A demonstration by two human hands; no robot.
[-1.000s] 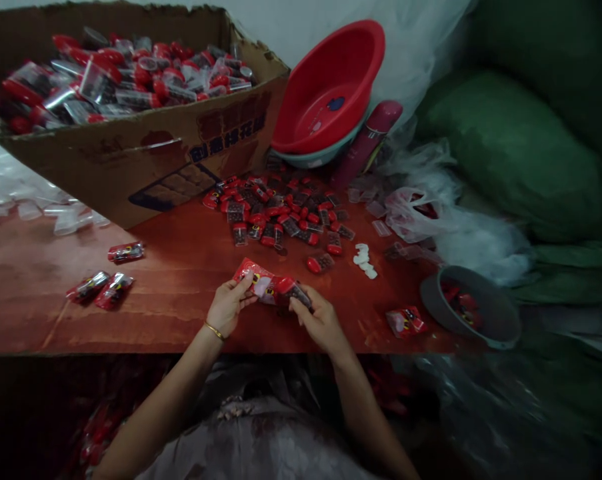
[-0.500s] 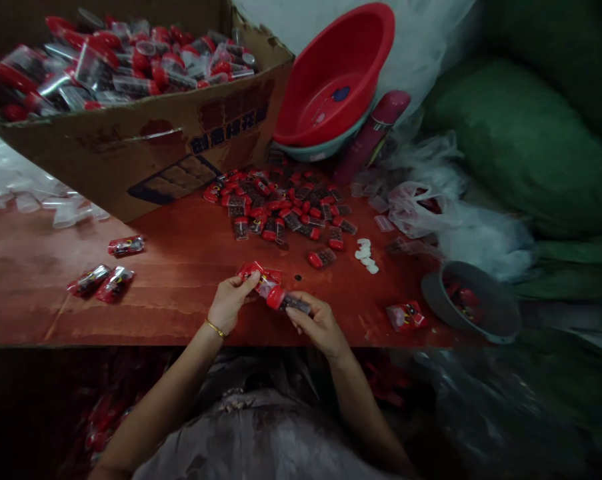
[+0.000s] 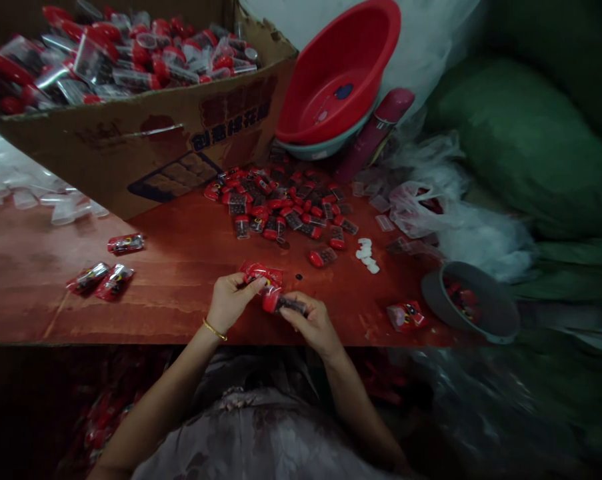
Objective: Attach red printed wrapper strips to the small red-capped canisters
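Observation:
My left hand (image 3: pixel 228 301) pinches a small red printed packet (image 3: pixel 261 273) at its near end, just above the red table (image 3: pixel 191 267). My right hand (image 3: pixel 313 325) grips a small clear tube with a red cap (image 3: pixel 281 303), and the capped end touches the mouth of the packet. A loose heap of the same red-capped tubes (image 3: pixel 281 207) lies on the table beyond my hands. One single tube (image 3: pixel 322 257) rests apart from the heap, close to my right hand.
A cardboard box (image 3: pixel 145 143) full of capped tubes stands at the back left. Stacked red and teal basins (image 3: pixel 338 80) lean behind the heap. Three filled packets (image 3: pixel 105 270) lie left; one (image 3: pixel 405 315) lies right beside a grey bowl (image 3: pixel 473 308). White discs (image 3: pixel 367 255), plastic bags and green sacks sit right.
The tube in my right hand has moved left and down to the packet's opening. Both hands have drawn slightly closer together and nearer the table edge.

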